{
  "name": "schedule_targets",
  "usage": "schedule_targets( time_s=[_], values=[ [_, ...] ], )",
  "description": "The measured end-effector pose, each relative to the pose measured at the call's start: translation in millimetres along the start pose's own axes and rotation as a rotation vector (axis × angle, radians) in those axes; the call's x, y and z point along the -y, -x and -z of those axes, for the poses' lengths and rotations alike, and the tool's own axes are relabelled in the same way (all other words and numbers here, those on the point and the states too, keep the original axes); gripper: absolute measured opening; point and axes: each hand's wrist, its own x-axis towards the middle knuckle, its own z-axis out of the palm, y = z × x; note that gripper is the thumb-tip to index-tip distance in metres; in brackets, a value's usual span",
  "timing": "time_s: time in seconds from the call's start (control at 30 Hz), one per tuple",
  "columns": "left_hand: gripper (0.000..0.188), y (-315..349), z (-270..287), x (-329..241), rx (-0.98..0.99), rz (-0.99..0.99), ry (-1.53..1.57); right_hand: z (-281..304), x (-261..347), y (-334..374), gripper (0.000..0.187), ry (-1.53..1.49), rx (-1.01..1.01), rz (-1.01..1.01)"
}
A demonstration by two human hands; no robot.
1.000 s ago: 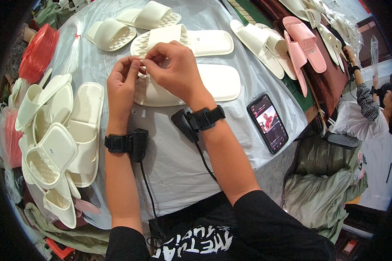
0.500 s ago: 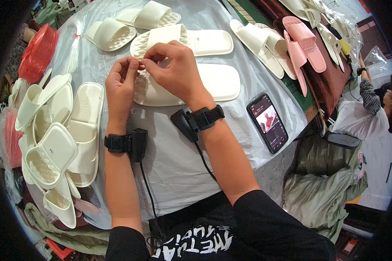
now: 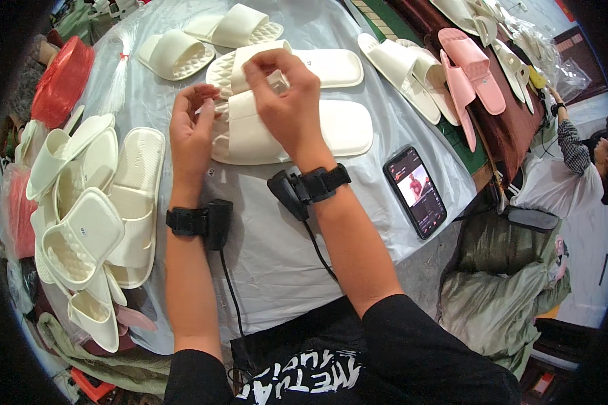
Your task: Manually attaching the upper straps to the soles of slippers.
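Two cream slippers lie side by side under my hands, soles flat and open toes to the left; the far slipper point(image 3: 331, 67) is partly covered by my right hand, and the near slipper point(image 3: 344, 128) sits just below it. My right hand point(image 3: 287, 101) is over their straps, thumb and fingertips pinched together; anything in the pinch is too small to make out. Beside the toe ends, my left hand point(image 3: 192, 131) has its fingers curled toward the thumb, and what it may hold cannot be seen. Both wrists carry black strapped devices with cables.
A heap of cream slippers point(image 3: 81, 236) lies at left, below a red roll point(image 3: 64, 81) and a bundle of thin clear strands point(image 3: 120, 88). More cream slippers point(image 3: 179, 54) lie at the back. A phone point(image 3: 415, 192) and pink slippers point(image 3: 473, 67) are at right; another person point(image 3: 574, 155) is beyond.
My hands have come apart: the right has moved up and to the right from the left hand's fingertips, still pinched. My left hand has shifted slightly right.
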Motion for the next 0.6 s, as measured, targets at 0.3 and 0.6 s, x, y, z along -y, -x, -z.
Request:
schedule_targets(
  time_s=[0.3, 0.6],
  values=[
    [0.065, 11, -8, -16, 0.160, -0.154, -0.415, 25, -2, -12, 0.013, -0.458, -0.344, -0.344],
    [0.067, 11, -5, -20, 0.263, -0.237, -0.555, 47, -16, -20, 0.011, -0.783, -0.650, -0.578]
  ],
)
